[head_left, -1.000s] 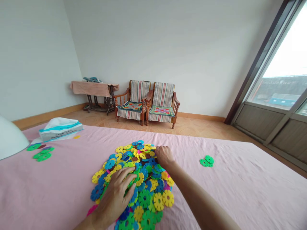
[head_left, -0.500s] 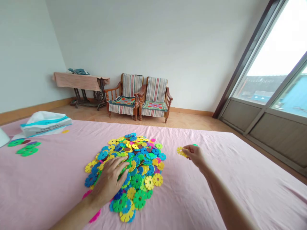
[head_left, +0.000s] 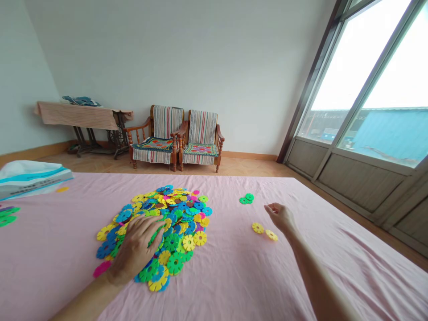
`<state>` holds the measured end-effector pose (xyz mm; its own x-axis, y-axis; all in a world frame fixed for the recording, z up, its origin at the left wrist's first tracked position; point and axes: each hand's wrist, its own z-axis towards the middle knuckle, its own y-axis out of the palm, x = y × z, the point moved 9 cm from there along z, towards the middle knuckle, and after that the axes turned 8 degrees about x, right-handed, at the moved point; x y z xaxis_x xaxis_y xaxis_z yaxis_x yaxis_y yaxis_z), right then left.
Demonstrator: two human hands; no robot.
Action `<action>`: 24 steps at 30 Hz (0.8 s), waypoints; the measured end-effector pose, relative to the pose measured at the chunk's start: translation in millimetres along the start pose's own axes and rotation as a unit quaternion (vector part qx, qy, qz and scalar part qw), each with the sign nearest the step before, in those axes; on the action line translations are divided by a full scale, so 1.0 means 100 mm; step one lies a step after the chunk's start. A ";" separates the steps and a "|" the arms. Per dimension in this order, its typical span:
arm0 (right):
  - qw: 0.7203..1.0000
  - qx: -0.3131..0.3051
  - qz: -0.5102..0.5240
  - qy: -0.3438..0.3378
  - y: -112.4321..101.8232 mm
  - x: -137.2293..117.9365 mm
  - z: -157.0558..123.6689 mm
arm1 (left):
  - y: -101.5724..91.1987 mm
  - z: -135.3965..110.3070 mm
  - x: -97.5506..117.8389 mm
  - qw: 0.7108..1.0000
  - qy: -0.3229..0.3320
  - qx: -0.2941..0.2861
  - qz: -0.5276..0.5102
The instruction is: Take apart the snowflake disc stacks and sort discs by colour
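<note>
The left hand [head_left: 133,252] lies palm down on the near edge of a large heap of plastic snowflake discs [head_left: 177,218], its fingers [head_left: 152,227] spread and pressing on the discs without clearly gripping any. The heap, mixed blue, green, yellow and pink, sits on a pink bedsheet [head_left: 230,276], and the pieces overlap in loose layers.

The right hand [head_left: 280,217] hangs over the sheet to the right of the heap, well apart from it. Its fingers are loosely curled and open, with no disc showing in them. Just below it lie two yellow discs [head_left: 257,228], close together but not touching. Farther from the person, a small cluster of green discs [head_left: 246,199] sits by itself.

At the left edge of the view are more green discs [head_left: 6,216], and a lone yellow disc [head_left: 62,189] lies near a tissue pack [head_left: 33,179]. A pink disc [head_left: 101,269] rests at the heap's near edge.

As things lie, only these few small groups sit apart, while the great bulk of the discs is in the heap.
</note>
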<state>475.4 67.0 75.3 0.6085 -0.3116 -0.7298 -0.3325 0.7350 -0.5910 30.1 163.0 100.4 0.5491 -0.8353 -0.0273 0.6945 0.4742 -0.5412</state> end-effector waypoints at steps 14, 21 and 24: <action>0.970 -0.097 0.113 -0.194 1.43 -1.38 -0.92 | 0.01 -0.04 0.05 0.999 -0.008 -0.035 -0.029; 0.922 -0.139 0.167 -0.322 1.35 -1.59 -1.34 | 0.08 -0.05 0.19 0.988 -0.021 -0.135 -0.067; 0.892 -0.156 0.165 -0.391 1.28 -1.75 -1.51 | 0.13 -0.07 0.24 0.983 -0.019 -0.166 -0.071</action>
<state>217.6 125.1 75.2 0.7169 0.4949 -0.4910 -0.6960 0.4682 -0.5444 49.6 146.9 86.6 0.4788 -0.8725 0.0975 0.5786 0.2301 -0.7825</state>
